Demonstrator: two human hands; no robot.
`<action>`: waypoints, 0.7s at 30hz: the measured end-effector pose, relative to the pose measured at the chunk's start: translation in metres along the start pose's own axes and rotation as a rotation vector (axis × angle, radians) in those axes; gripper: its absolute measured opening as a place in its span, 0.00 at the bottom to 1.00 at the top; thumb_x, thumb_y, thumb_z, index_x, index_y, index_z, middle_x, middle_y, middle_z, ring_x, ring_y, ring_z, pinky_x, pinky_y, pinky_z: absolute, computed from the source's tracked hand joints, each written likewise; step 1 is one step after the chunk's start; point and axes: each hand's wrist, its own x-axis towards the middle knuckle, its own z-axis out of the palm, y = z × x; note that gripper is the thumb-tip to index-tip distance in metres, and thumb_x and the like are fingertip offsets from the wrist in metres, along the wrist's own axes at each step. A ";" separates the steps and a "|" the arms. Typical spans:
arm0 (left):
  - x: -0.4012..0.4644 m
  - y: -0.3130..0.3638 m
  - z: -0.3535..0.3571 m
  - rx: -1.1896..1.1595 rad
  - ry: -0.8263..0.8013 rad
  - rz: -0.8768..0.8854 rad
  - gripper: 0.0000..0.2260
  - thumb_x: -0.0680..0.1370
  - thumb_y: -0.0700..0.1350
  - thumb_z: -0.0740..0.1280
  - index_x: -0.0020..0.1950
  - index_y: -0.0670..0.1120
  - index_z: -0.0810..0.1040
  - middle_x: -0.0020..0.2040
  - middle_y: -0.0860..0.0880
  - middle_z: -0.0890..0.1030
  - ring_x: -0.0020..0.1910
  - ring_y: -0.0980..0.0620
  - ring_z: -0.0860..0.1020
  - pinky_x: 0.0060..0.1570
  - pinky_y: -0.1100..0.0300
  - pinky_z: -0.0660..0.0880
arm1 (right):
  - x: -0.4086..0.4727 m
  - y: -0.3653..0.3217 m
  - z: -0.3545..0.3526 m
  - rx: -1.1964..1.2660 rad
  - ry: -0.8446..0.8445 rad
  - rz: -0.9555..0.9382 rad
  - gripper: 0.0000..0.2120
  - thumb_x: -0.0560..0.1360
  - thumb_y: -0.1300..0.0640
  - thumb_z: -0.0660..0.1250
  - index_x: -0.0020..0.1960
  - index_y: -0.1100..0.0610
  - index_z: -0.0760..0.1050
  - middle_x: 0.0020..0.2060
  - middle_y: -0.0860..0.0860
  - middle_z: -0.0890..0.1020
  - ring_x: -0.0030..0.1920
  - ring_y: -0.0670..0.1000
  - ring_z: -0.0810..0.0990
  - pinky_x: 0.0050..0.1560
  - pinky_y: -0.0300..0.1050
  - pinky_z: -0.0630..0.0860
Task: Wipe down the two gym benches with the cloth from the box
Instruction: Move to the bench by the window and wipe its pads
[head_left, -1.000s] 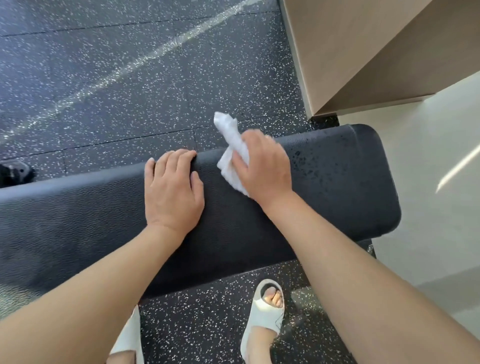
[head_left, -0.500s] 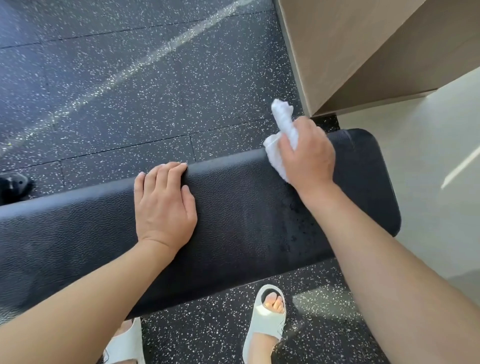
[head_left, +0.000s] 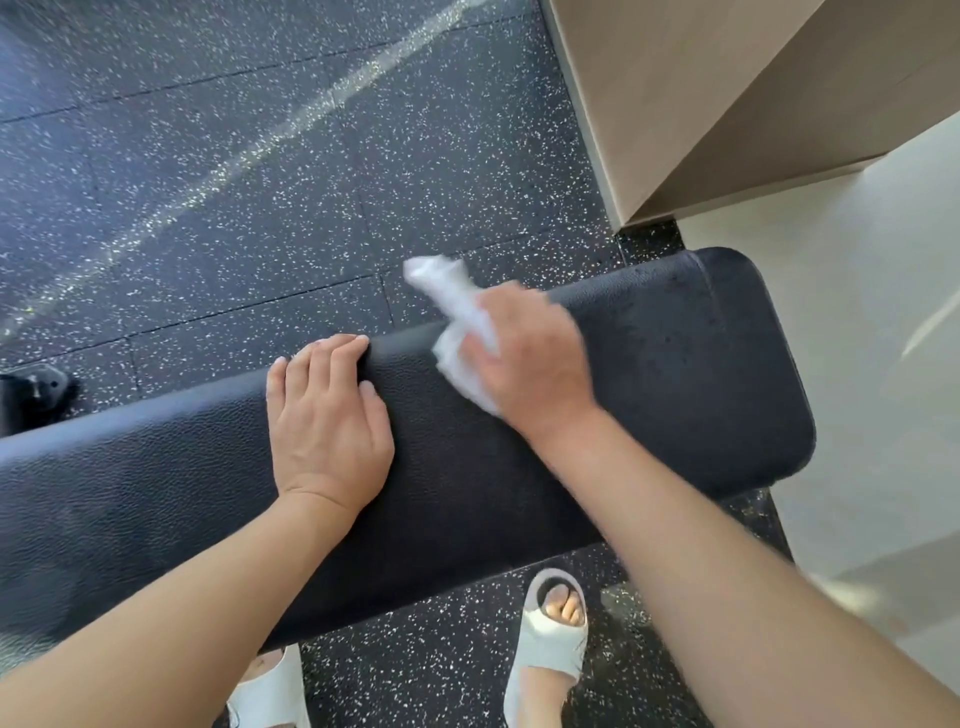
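A single view is given, taken from a head-worn wide-angle camera aimed steeply down and forward. The counter is crossed at close range, both forearms are seen entering from the lower edge, and the speckled floor beyond fills the upper frame.

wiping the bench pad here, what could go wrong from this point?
1. The right hand grips the white cloth bunched, with a loose tail past the far edge of the bench, so only a small patch wipes; strips may get missed.
2. The left hand rests flat on the pad, so the area beneath it may be skipped unless it moves.
3. The speckled patch near the bench's end may remain unwiped.
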 end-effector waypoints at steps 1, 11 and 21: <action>0.000 0.000 0.000 0.003 0.000 -0.001 0.20 0.80 0.48 0.56 0.71 0.47 0.73 0.70 0.48 0.77 0.71 0.43 0.71 0.80 0.44 0.56 | 0.001 0.024 -0.008 -0.047 0.017 0.066 0.09 0.72 0.56 0.69 0.51 0.55 0.74 0.36 0.53 0.76 0.35 0.58 0.74 0.34 0.53 0.74; -0.001 0.002 -0.003 0.004 -0.008 -0.009 0.20 0.80 0.47 0.56 0.71 0.47 0.73 0.70 0.48 0.77 0.71 0.42 0.72 0.80 0.43 0.57 | 0.014 -0.030 0.018 -0.030 -0.086 0.210 0.06 0.76 0.54 0.67 0.50 0.57 0.75 0.43 0.52 0.78 0.42 0.57 0.76 0.42 0.52 0.69; 0.000 0.004 -0.003 0.026 -0.008 -0.010 0.20 0.80 0.46 0.57 0.71 0.47 0.72 0.70 0.47 0.76 0.70 0.40 0.72 0.79 0.43 0.57 | -0.046 -0.025 0.001 0.100 -0.086 0.053 0.10 0.73 0.56 0.69 0.53 0.56 0.81 0.42 0.51 0.78 0.42 0.56 0.75 0.43 0.50 0.71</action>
